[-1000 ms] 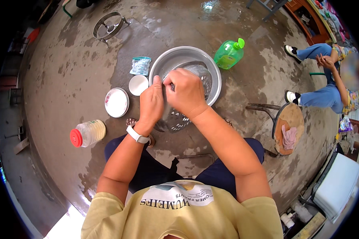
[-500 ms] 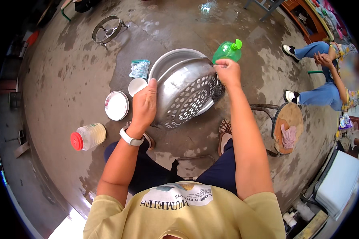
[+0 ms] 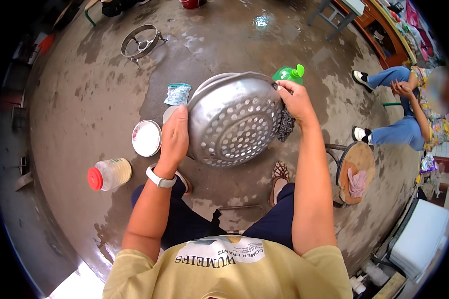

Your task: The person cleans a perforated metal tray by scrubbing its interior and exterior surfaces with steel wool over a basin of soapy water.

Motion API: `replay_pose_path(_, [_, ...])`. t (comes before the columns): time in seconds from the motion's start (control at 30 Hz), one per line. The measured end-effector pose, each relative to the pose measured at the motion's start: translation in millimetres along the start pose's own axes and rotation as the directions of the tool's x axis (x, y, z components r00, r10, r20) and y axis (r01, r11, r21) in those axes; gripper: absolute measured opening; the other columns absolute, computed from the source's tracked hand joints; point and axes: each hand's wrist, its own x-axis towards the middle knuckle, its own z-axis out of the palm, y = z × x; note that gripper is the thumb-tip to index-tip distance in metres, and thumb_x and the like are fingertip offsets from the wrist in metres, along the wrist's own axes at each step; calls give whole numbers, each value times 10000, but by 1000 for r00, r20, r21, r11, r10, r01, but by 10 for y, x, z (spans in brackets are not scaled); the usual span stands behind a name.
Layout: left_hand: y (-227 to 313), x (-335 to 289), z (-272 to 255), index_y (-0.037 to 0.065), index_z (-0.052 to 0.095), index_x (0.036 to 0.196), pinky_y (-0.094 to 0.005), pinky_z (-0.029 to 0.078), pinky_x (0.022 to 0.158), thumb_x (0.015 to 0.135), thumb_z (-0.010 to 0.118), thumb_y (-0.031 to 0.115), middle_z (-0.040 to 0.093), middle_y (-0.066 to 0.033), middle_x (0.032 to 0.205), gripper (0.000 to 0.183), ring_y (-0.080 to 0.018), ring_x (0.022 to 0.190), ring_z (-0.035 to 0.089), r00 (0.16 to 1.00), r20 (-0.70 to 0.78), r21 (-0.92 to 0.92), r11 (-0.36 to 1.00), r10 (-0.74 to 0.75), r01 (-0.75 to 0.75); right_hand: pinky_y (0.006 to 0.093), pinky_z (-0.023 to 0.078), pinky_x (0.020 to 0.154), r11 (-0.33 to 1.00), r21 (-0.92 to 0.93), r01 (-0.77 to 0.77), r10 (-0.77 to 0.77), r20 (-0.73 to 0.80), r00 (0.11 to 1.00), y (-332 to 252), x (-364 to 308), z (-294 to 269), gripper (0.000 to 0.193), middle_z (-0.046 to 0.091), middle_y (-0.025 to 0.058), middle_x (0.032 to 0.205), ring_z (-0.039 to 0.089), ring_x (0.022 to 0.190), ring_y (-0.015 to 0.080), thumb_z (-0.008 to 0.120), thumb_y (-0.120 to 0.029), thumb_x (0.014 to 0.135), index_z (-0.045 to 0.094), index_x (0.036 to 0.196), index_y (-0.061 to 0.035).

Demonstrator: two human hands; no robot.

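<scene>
A metal colander (image 3: pixel 237 122) with a round-holed base is tilted in front of me, its perforated underside facing me. My left hand (image 3: pixel 175 134) is closed on its left rim, thumb up along the outer wall. At the upper right rim, my right hand (image 3: pixel 295 102) pinches the edge. A dark wiry scouring pad (image 3: pixel 286 126) shows just below the right hand, against the colander's side; whether my fingers hold it is hidden. Behind the colander, a metal basin (image 3: pixel 212 81) is mostly covered. The green pump bottle (image 3: pixel 288 74) stands just beyond my right hand.
Left of the colander are stacked white plates (image 3: pixel 146 138), a small blue-white packet (image 3: pixel 177 93) and a red-lidded jar (image 3: pixel 110 173). A metal ring stand (image 3: pixel 143 44) is farther off. At right, a round stool (image 3: pixel 358 172) bears a pink cloth; a seated person (image 3: pixel 409 97) is beyond. The concrete floor is wet.
The colander has turned so that its holed underside faces me more fully, and it now covers most of the basin. Both hands still grip its rim.
</scene>
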Motion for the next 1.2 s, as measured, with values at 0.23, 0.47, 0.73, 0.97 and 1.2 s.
replay_pose_path(0.23, [72,-41,124,-21,464,735,-286,330,535,997,395,267,373,-26,617,395,-110,601,326,996,65,87,995,53,-58,269,459,682,860,-445,251,-246,69,967,-417,-236,322,171,651,105,787,574,692,165,574,-101,815,642,947,-15])
replay_pose_path(0.47, [91,-13,116,-18,437,662,-303,299,491,996,401,299,319,-26,571,462,-113,564,292,999,27,58,998,25,-27,352,491,666,757,-584,292,-479,-192,857,-537,-262,513,163,656,151,791,633,709,279,699,-184,736,673,801,-37])
replay_pose_path(0.73, [47,-84,191,-27,474,665,-367,327,481,995,377,316,366,-138,518,486,-234,482,326,998,22,233,970,57,-61,409,484,679,733,-646,212,-426,-194,884,-351,-293,706,117,633,177,778,611,729,347,658,-143,735,652,734,-26])
replay_pose_path(0.97, [-21,-113,223,-32,482,655,-397,334,487,994,370,316,392,-170,526,498,-281,474,355,999,14,304,952,34,-37,422,478,670,722,-584,371,-530,-123,839,-298,-443,1070,65,605,157,800,596,744,339,609,-97,753,619,744,-34])
replay_pose_path(1.2, [-104,-72,284,-34,507,667,-386,345,490,994,381,304,402,-169,530,487,-269,488,336,1000,2,243,970,-6,6,385,487,653,626,-466,625,-679,68,731,-315,-752,1382,48,615,134,789,601,744,315,636,-40,716,603,751,-43])
